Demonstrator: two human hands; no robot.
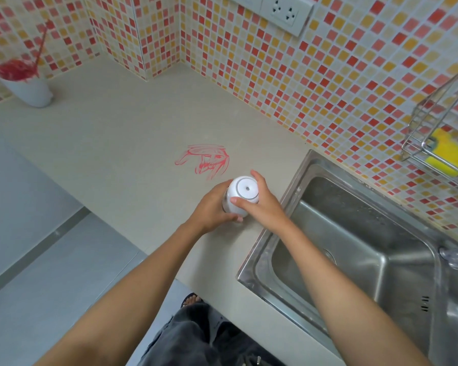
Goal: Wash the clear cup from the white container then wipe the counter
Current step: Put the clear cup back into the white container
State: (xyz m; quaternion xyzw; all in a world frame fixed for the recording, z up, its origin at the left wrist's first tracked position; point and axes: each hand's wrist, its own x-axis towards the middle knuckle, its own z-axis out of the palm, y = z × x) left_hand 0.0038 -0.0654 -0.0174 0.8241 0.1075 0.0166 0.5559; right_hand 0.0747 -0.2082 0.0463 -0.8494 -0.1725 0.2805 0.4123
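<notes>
- Gripping the white container [243,192], upright on the tabletop [117,154]: left hand [209,207] round its body, right hand [265,204] clasping the top.
- Sink [354,233] lies just right.

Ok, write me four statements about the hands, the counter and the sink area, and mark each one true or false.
1. The left hand and the right hand both hold the white container. True.
2. The red scribble is inside the sink. False: it is on the counter, just beyond the white container.
3. A yellow sponge sits in the wire rack. True.
4. The red-stained cup stands right beside the sink. False: it stands at the far left end of the counter, well away from the sink.
</notes>
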